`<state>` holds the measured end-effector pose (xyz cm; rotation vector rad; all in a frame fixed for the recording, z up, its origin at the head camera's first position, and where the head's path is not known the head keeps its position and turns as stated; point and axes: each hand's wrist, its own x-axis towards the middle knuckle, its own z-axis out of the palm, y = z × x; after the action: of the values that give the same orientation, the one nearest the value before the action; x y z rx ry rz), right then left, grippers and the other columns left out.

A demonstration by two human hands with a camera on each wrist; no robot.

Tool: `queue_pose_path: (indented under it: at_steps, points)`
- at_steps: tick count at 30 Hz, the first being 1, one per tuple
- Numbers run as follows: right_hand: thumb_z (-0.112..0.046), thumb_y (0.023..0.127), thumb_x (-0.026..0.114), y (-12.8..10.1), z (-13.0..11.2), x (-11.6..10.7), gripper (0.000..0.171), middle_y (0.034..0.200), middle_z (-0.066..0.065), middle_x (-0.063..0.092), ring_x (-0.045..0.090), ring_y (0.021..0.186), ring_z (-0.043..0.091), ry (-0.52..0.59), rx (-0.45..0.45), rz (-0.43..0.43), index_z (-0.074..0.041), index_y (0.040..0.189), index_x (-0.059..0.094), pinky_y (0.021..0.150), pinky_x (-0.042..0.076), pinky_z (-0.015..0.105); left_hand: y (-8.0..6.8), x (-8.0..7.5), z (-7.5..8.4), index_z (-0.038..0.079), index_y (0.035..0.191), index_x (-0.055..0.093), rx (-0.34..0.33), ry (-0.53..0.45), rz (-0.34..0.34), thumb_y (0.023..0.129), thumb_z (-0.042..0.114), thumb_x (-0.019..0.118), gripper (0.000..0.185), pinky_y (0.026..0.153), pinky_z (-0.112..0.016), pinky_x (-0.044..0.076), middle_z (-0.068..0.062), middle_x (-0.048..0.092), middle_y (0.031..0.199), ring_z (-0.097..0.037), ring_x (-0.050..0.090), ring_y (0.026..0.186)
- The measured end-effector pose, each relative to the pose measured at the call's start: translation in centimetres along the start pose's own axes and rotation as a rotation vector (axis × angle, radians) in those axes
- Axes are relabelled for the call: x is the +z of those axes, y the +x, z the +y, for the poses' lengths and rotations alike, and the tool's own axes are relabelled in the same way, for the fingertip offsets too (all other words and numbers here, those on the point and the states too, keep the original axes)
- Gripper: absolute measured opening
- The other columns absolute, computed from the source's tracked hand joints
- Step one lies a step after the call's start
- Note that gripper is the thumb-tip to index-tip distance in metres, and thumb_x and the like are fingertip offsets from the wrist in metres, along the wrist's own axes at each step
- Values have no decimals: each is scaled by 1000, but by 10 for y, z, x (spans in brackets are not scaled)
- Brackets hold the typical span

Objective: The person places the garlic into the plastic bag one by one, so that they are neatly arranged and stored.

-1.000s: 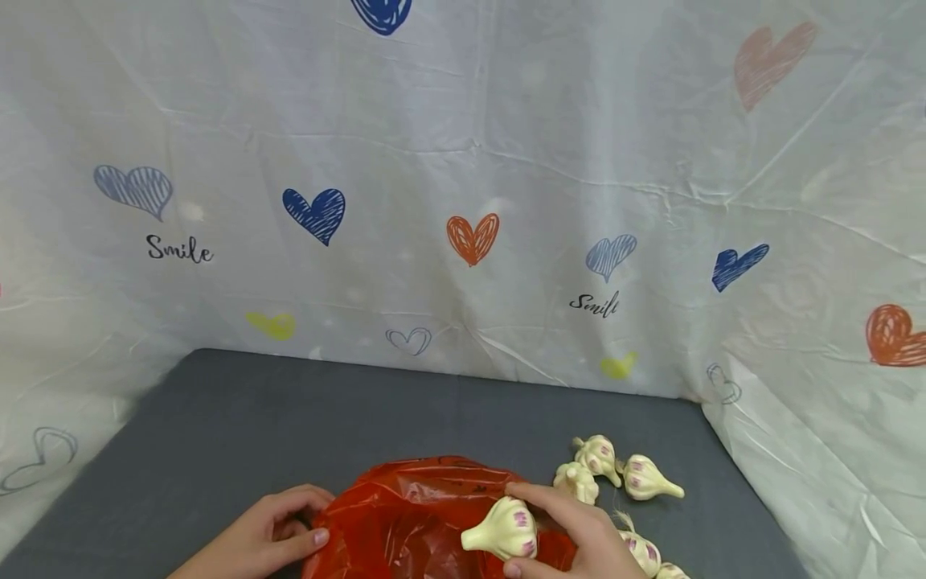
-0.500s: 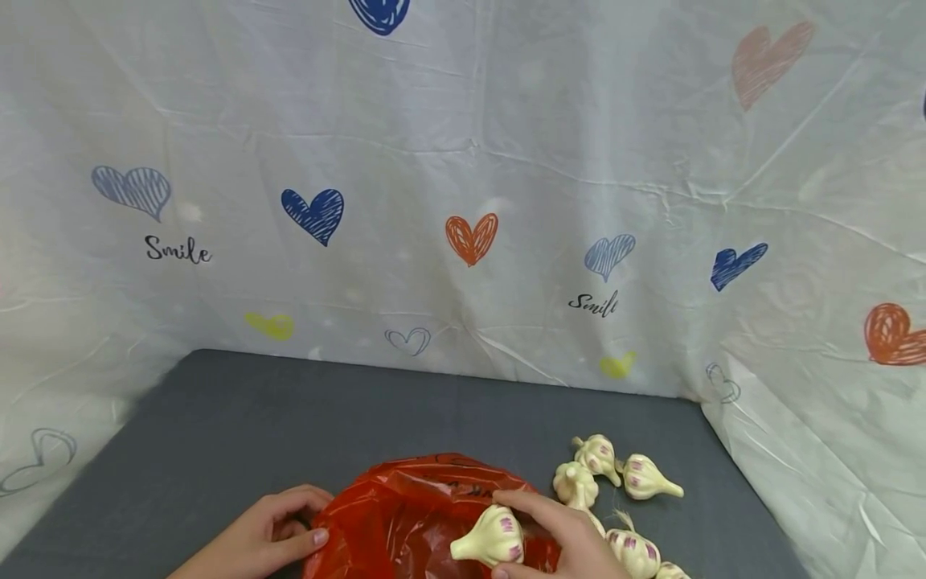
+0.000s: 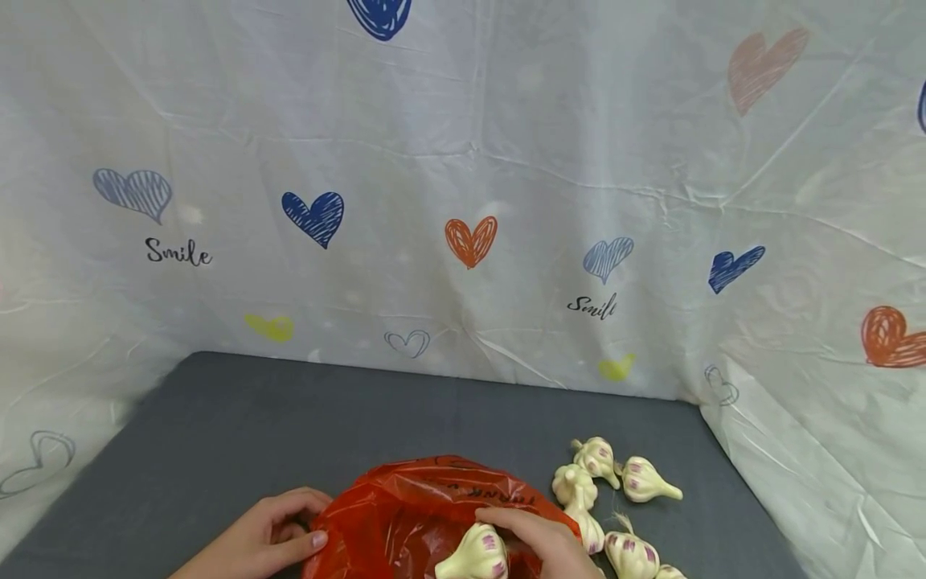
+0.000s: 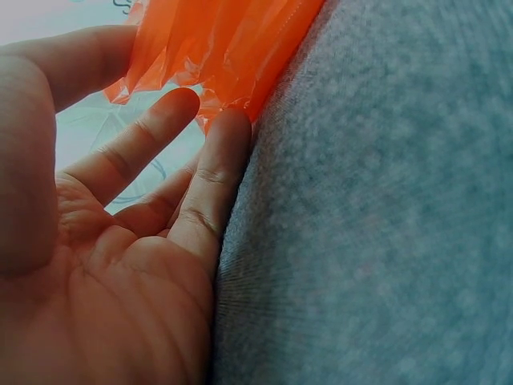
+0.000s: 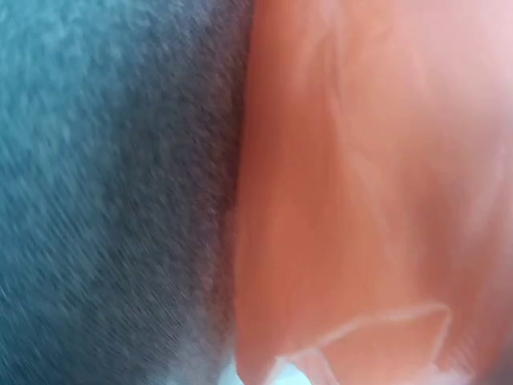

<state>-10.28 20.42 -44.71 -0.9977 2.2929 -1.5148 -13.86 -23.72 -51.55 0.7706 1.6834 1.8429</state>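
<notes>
Lowering one garlic bulb [image 3: 477,555] into the red bag [image 3: 405,515] at the bench's [image 3: 239,426] near edge, the right hand [image 3: 538,543] is gripping it; the left hand [image 3: 264,539] is pinching the bag's rim. About five bulbs [image 3: 600,490] are lying loose toward the right edge, awaiting bagging.

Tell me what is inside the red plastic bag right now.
The right hand holds one garlic bulb at the open mouth of the red plastic bag. The bag's crumpled plastic and the hand cover its bottom, so anything deeper inside is hidden.
</notes>
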Motion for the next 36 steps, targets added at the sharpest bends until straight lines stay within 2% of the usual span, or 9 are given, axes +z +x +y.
queue_pose_path:
  at_steps: [5, 11, 19, 23, 27, 31, 34, 36]
  points:
    - [-12, 103, 79, 1, 16, 5, 58, 150, 12, 66, 68, 129, 12, 57, 60, -50, -5, 156, 58, 100, 59, 30, -1, 1, -1, -5, 139, 64, 7, 7, -2, 117, 1, 46, 29, 90, -36, 63, -10, 64, 142, -27, 74, 102]
    - [-13, 104, 78, 0, 21, 8, 57, 151, 15, 65, 67, 130, 12, 104, 90, -76, -3, 157, 57, 101, 58, 29, -1, 2, 0, -4, 138, 65, 11, 0, -9, 117, 0, 45, 30, 90, -36, 63, -8, 64, 142, -26, 74, 103]
    - [-17, 104, 79, -4, 48, 13, 59, 152, 3, 65, 67, 131, 12, 150, 102, -71, -19, 158, 59, 102, 57, 28, -1, 3, 0, -5, 139, 64, 26, 7, -14, 117, 0, 44, 30, 91, -35, 63, -6, 65, 142, -24, 74, 105]
    - [-17, 103, 80, -4, 61, 13, 60, 153, 3, 64, 67, 132, 13, 183, 91, -80, -20, 159, 58, 102, 57, 28, 0, 3, 1, -4, 138, 65, 43, 36, -9, 116, -2, 44, 30, 90, -35, 63, -2, 66, 141, -23, 73, 106]
    - [-16, 102, 81, -2, 58, 12, 62, 153, 7, 64, 67, 132, 14, 174, 89, -98, -12, 158, 57, 102, 57, 29, 1, 4, 2, -3, 138, 65, 69, 63, -11, 116, -3, 44, 31, 90, -36, 63, 0, 67, 141, -23, 73, 106]
    - [-16, 102, 81, 2, 44, 9, 62, 151, 12, 64, 68, 130, 13, 148, 101, -119, -2, 157, 55, 102, 57, 27, 2, 4, 3, -3, 139, 65, 68, 67, -13, 116, -3, 43, 32, 89, -36, 63, 0, 67, 141, -24, 74, 104]
    - [-16, 103, 79, 4, 31, 7, 61, 150, 15, 65, 68, 129, 12, 120, 108, -125, 1, 156, 55, 102, 56, 27, 2, 4, 5, -2, 139, 65, 58, 71, -9, 117, -2, 43, 32, 88, -36, 63, -1, 67, 142, -25, 74, 102]
    - [-18, 104, 79, 5, 24, 7, 59, 149, 12, 65, 67, 128, 11, 91, 118, -117, 0, 155, 56, 102, 56, 27, 2, 3, 6, -2, 140, 65, 47, 66, -6, 117, -1, 43, 32, 87, -36, 63, -2, 67, 142, -26, 75, 100]
